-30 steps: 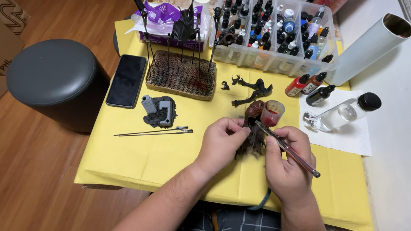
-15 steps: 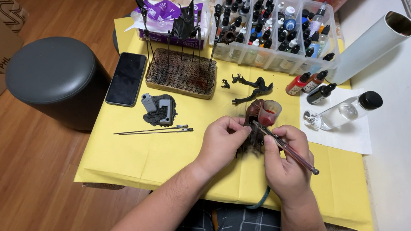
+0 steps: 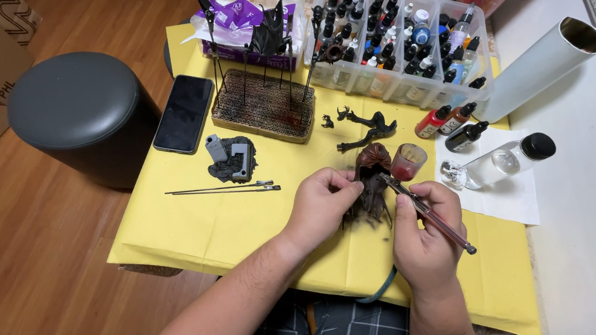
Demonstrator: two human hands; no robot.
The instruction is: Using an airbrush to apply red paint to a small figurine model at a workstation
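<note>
Figure (image 3: pixel 372 183): lower part covered by left hand (image 3: pixel 321 204); detail too dark to be resolved. Airbrush (image 3: pixel 426 213) body partly hidden in right hand (image 3: pixel 427 239). Bottle tray (image 3: pixel 399 38) cut off at top edge. Labels too small to be read.

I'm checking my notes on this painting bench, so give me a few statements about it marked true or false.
1. The right hand holds an airbrush with a red-filled cup. True.
2. The left hand holds the dark figure. True.
3. The phone lies on the round stool. False: it lies on the yellow sheet, beside the stool.
4. The clear bottle with a black cap stands upright. False: it lies on its side on white paper.
</note>
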